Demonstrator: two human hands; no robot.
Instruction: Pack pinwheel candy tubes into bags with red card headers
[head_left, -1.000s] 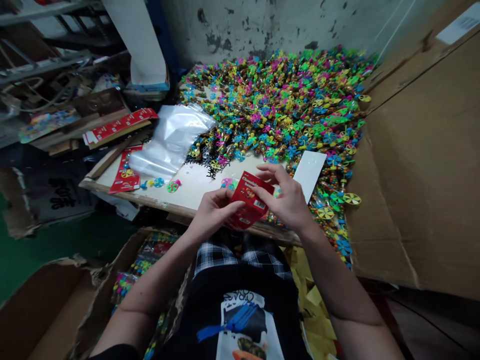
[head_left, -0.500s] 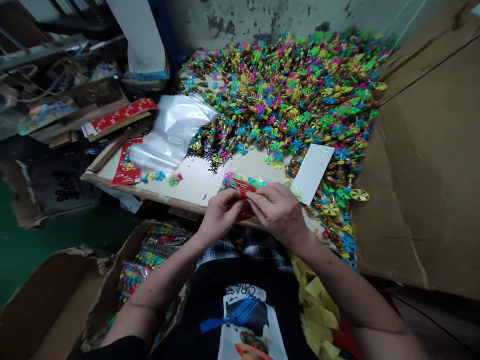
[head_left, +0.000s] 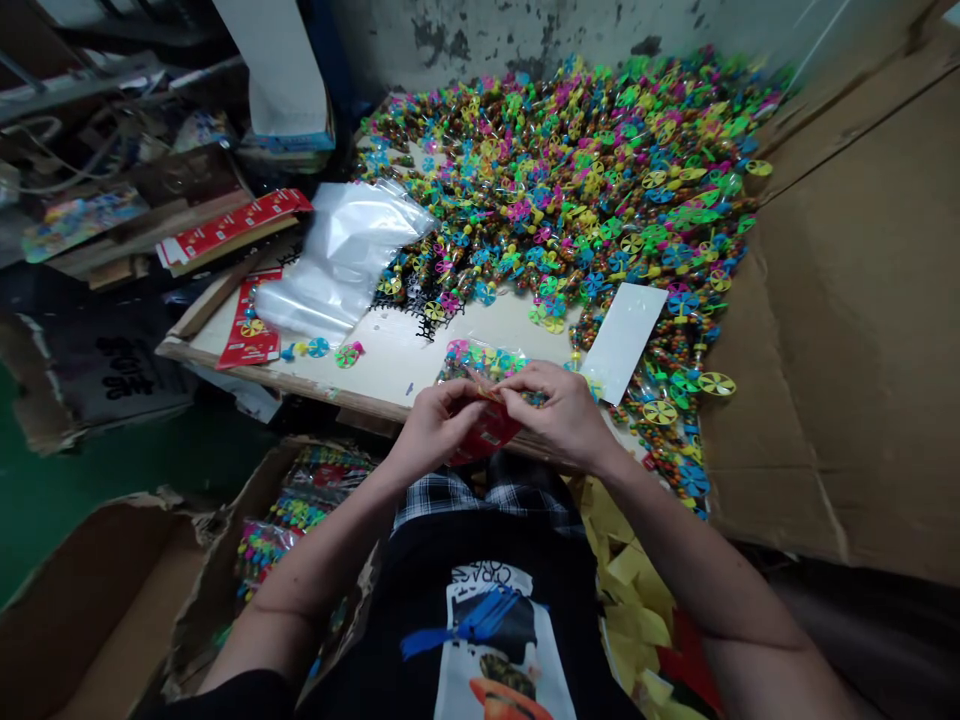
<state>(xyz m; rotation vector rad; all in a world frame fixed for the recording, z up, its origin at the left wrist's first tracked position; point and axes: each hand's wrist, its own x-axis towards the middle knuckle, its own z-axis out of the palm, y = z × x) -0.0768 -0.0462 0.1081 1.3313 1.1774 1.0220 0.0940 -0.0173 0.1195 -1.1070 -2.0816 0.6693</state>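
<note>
Both hands meet at the table's front edge over a red printed card (head_left: 486,432). My left hand (head_left: 441,418) pinches the card's top from the left. My right hand (head_left: 553,408) grips the same top edge from the right, fingertips close to the left ones. The card hangs below the fingers and looks folded at the top. Just behind it lies a clear bag of colourful toys (head_left: 480,355), partly covered by the hands; whether the card is joined to the bag I cannot tell.
A big heap of pinwheel-topped candy toys (head_left: 570,180) covers the table's back and right. Clear plastic bags (head_left: 337,260) and red cards (head_left: 251,320) lie left. A white card (head_left: 626,340) rests right. Cardboard boxes (head_left: 97,600) stand low left; a tall cardboard sheet (head_left: 840,350) borders the right.
The red card has turned down and now shows more of its face below my fingers. My hands have shifted only slightly, and more of the toy bag behind is visible.
</note>
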